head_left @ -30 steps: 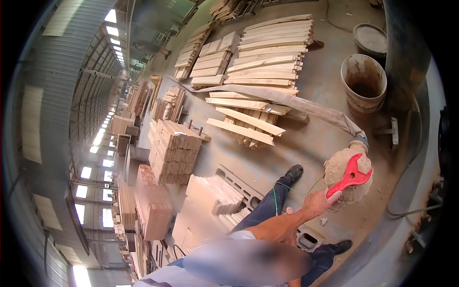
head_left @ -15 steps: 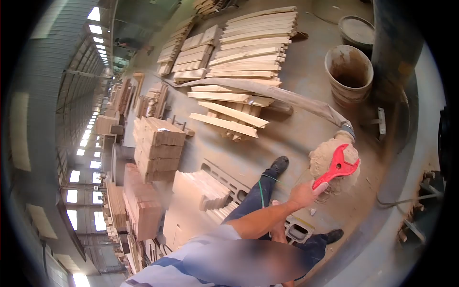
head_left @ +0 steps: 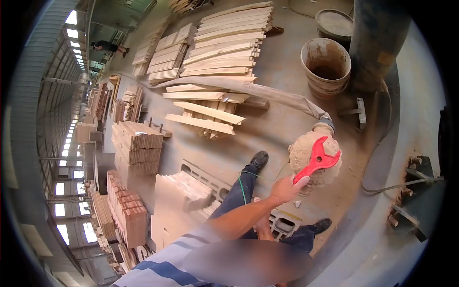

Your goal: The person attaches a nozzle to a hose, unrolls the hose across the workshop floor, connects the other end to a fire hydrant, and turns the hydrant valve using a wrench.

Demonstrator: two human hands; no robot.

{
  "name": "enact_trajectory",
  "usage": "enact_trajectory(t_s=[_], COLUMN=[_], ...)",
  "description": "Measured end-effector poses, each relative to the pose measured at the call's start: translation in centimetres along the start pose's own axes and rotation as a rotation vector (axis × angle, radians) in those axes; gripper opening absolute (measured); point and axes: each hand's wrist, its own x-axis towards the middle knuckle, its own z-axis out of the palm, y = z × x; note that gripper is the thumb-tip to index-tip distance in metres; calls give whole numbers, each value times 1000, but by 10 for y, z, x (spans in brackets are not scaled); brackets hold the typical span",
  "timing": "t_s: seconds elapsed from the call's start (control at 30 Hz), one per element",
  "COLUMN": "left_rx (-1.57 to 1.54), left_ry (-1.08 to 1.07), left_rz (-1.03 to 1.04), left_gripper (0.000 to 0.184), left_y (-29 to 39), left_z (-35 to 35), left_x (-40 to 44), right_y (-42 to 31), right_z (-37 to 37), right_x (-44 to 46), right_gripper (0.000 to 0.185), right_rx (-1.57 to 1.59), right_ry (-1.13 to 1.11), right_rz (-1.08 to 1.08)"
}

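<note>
A red open-ended wrench point(head_left: 315, 165) points up and right, its jaw over a lumpy beige dust-covered mass at the hose end point(head_left: 299, 150). My left hand point(head_left: 286, 187) is closed round its handle. Below the left forearm, my right hand point(head_left: 262, 224) is partly hidden, and its grip cannot be made out. Nearby, a thin green cord point(head_left: 242, 189) runs by my dark trouser leg. A dusty fabric hose point(head_left: 272, 93) joins the beige mass through a metal collar point(head_left: 326, 122).
Stacked pale wooden strips point(head_left: 229, 40) and boards point(head_left: 138, 148) stand on the floor. A dirty bucket point(head_left: 326, 67) and a lidded bucket point(head_left: 334, 25) are by a dark column. Grey blocks with holes point(head_left: 284, 222) lie near my feet. Another person point(head_left: 107, 47) is far back.
The view has shifted, so the floor, stacks and wrench appear further left. My left hand still holds the wrench over the beige mass. The distant person shows more clearly.
</note>
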Motion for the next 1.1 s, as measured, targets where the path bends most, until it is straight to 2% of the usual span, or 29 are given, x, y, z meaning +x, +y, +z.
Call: enact_trajectory(t_s=[0.03,0.07,0.13,0.17,0.27,0.37,0.43,0.47,0.67,0.77,0.8,0.9,0.97,1.1], left_rx=[10,20,-4,-33,-52,-71,-60,-49,-44,-39,-38,-97,-102,-109], left_ry=[-20,-37,-21,-19,-58,-74,-61,-55,-121,-73,-74,-197,-83,-98], left_rz=[6,8,24,49,42,55,64,76,8,37,37,-78,44,28], left_gripper=[61,61,60,59,59,58,58,57,58,57,57,56,56,56], left_y=[-1,-2,-7,-7,-9,-15,-19,-21,-16,-16,-12,-9,-16,-12], left_z=[0,-2,0,0,-1,2,7,7,1,2,-2,-4,3,0], left_x=[1,2,3,3,6,10,13,14,13,12,11,10,14,11], right_y=[-1,-6,-12,-18,-26,-23,-26,-20,-2,-7,-11,-12,-15,-21], right_z=[1,5,16,18,26,24,24,17,-6,0,4,10,14,24], right_x=[-1,-5,-10,-11,-14,-15,-17,-13,-4,-5,-8,-10,-11,-14], right_gripper=[20,20,20,17,18,18,18,18,22,21,16,11,11,11], right_rx=[-1,-216,-423,-512,-462,-340,-774,-774,-181,-171,-179,-244,-306,-340], right_ry=[0,52,83,59,123,178,119,110,115,103,79,100,143,212], right_rz=[1,-80,-151,-107,20,46,-121,-116,38,27,27,-4,-41,8])
